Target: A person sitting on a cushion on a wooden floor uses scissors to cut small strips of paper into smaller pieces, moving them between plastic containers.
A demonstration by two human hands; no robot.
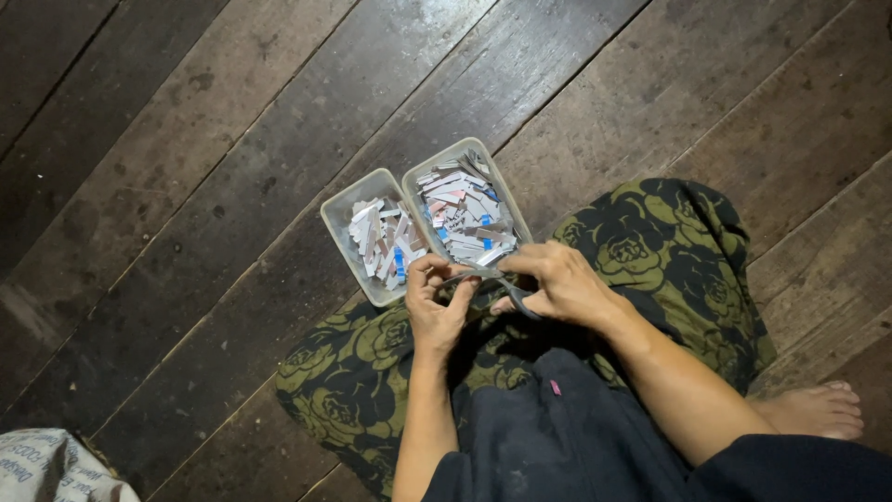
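My left hand (437,302) pinches a small strip of card just below two clear plastic trays. My right hand (557,284) grips a pair of dark-handled scissors (492,279), whose blades point left toward the strip in my left fingers. The left tray (339,223) holds several cut paper strips, white, grey and blue. The right tray (506,191) is fuller with similar strips. Both hands hover over my lap, close to the trays' near edges.
I sit on a dark wooden plank floor (186,186). A green floral cloth (650,251) covers my legs, with dark fabric (548,428) over my lap. My bare foot (813,409) shows at the right. A printed sack (46,469) lies at the bottom left corner.
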